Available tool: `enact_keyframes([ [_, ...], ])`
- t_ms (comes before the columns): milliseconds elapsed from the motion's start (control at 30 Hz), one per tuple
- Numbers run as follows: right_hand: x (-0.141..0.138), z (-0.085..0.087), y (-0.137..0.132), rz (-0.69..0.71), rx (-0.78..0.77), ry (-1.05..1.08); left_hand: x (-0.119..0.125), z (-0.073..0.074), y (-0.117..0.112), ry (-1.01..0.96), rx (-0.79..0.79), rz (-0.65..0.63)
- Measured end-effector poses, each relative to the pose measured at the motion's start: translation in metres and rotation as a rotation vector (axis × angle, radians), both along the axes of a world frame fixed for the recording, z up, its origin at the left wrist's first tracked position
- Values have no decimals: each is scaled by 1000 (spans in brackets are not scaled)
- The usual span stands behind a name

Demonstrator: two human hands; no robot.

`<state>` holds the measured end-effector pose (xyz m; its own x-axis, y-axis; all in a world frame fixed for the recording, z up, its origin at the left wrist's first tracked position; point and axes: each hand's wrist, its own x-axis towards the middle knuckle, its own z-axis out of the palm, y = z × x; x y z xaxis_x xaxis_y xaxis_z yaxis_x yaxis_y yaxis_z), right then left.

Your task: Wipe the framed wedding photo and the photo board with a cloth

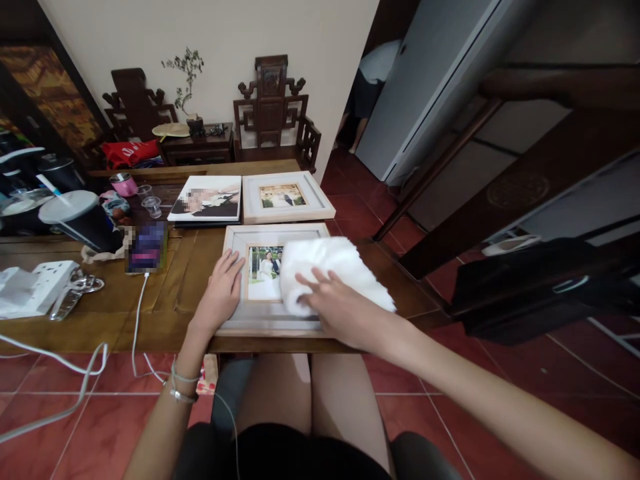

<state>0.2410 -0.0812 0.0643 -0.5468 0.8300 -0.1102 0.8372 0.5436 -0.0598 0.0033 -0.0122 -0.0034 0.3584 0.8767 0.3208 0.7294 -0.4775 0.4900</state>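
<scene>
Bare thighs sit at six o'clock. Beyond, on the desk, lies a picture frame, its photo's top facing twelve. Left hand rests flat, fingers slightly spread, on its nine o'clock edge. Right hand lies over a white cloth, long axis ten to four; whether it grips, I cannot tell.

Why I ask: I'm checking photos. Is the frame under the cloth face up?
Face up: the frame shows its photo beside the cloth.

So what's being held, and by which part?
The right hand presses the white cloth near its left end; the left hand touches the picture frame at its left edge.
</scene>
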Motion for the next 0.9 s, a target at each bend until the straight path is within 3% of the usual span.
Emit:
enact_keyframes([
  [100, -5, 29, -34, 46, -216, 39, 1, 0, 0, -9, -10, 8],
  [200, -18, 36, -36, 16, -237, 70, 0, -1, 1, 0, -22, -8],
  [400, -37, 0, 34, -126, 51, 70, -3, -2, 1, -3, -47, -32],
  [533, -54, -1, 83, -158, 110, 39, -3, 2, 0, -62, -50, -54],
  [633, -73, -2, 96, -85, 101, 32, -2, 7, -2, -107, -54, -66],
  [767, -86, -16, 79, 67, 58, 65, -1, 14, -5, -166, -66, -54],
  [900, -70, -24, 34, 201, -44, 81, -1, 13, -6, -203, -87, -33],
])
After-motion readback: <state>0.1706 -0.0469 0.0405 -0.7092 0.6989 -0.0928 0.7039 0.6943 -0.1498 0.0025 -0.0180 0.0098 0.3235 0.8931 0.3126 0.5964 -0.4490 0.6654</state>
